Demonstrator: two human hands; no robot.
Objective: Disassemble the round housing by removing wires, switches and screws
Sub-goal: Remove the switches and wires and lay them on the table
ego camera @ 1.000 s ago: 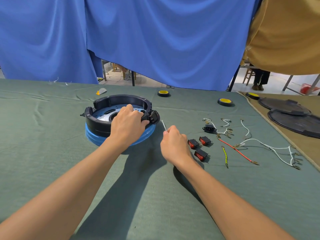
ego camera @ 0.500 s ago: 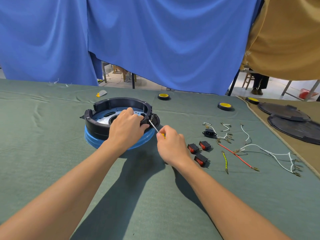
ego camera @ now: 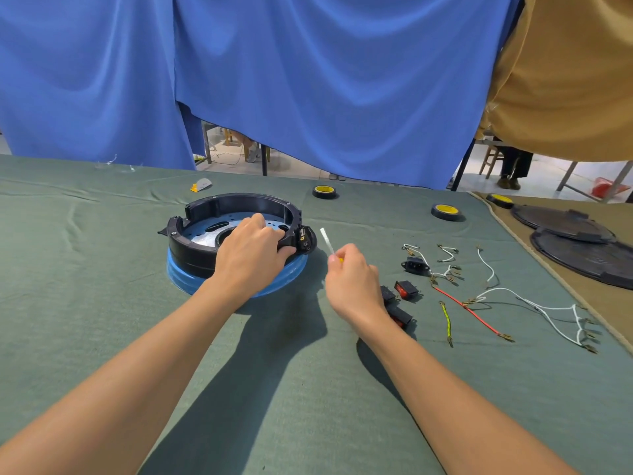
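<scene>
Head view.

- Housing: a black ring standing level on a blue base, left of centre on the green cloth. Inside the ring lies a pale perforated plate with a round hole. A small black fitting sits on the ring's outer right side.
- Left hand: laid over the near right part of the housing rim. The fingers curl over the rim to the inside and the thumb lies on the outer wall just beside the fitting. The hand grips the rim.
- Right hand: raised over the cloth just right of the housing, not touching it. The fingers are closed and pinch a thin pale rod. The rod slants up and to the left, with its tip near the fitting but apart from it. It is motion-blurred, with a yellow spot at the fingertips, so the kind of tool cannot be told.
- Switches: three lie on the cloth just right of the right hand, two of them partly hidden behind the wrist. The clearest one shows a red rocker.
- Socket: black, just beyond the switches.
- Loose wires: a red wire, a yellow-green wire and white wires are spread on the cloth to the right, well apart from the housing.
- Far side: tape rolls with yellow centres. Two black lids overlap at the right edge. A blue curtain hangs behind.
</scene>
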